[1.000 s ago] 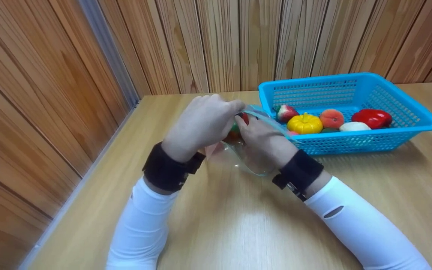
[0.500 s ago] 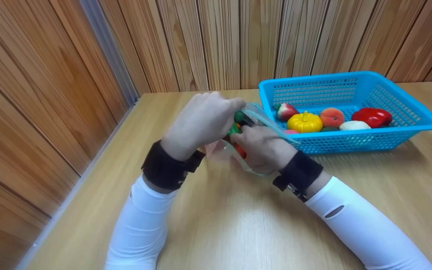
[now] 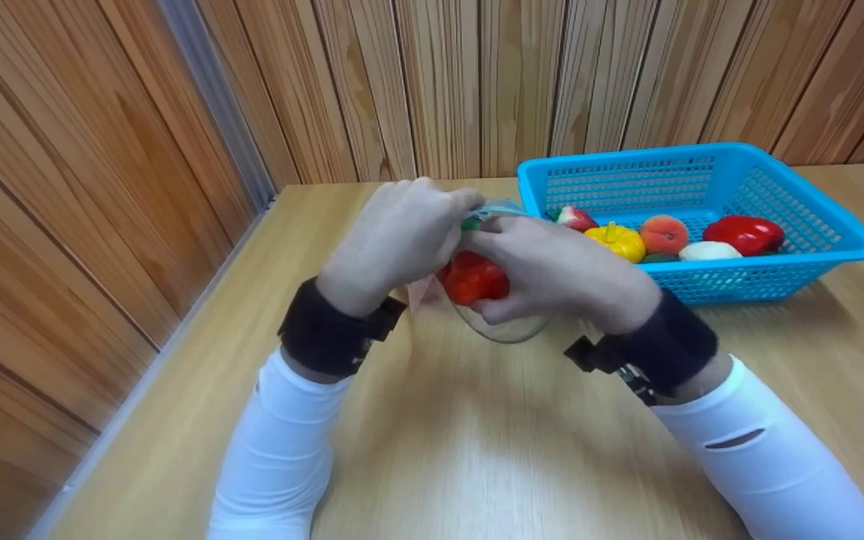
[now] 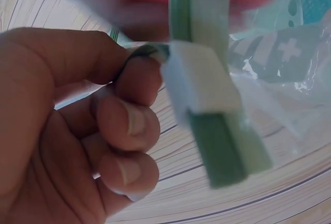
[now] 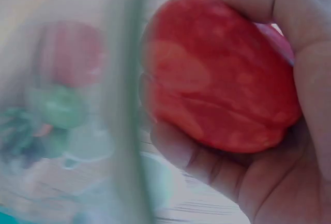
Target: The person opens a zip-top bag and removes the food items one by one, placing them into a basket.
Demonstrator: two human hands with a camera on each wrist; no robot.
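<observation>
My left hand [image 3: 456,216] pinches the green zip strip [image 4: 204,53] of a clear plastic bag [image 3: 505,328] near its white slider [image 4: 199,81]; the thumb and curled fingers [image 4: 129,123] fill the left wrist view. My right hand [image 3: 511,259] grips a red toy fruit [image 3: 473,279] right beside the left hand, over the table. In the right wrist view the red fruit [image 5: 217,74] lies bare in the curled fingers [image 5: 207,164], with the bag's rim [image 5: 129,105] just left of it. Blurred red and green pieces show through the bag.
A blue plastic basket [image 3: 814,217] stands at the back right on the wooden table [image 3: 477,450]. It holds a yellow toy pumpkin [image 3: 616,240], a peach [image 3: 663,232], a red pepper [image 3: 745,234] and other toy produce. A wood-panelled wall runs along the left and back.
My right hand has lifted and turned by the bag's mouth, and the red fruit now shows in its grip. The left hand has kept its pinch on the bag's rim.
</observation>
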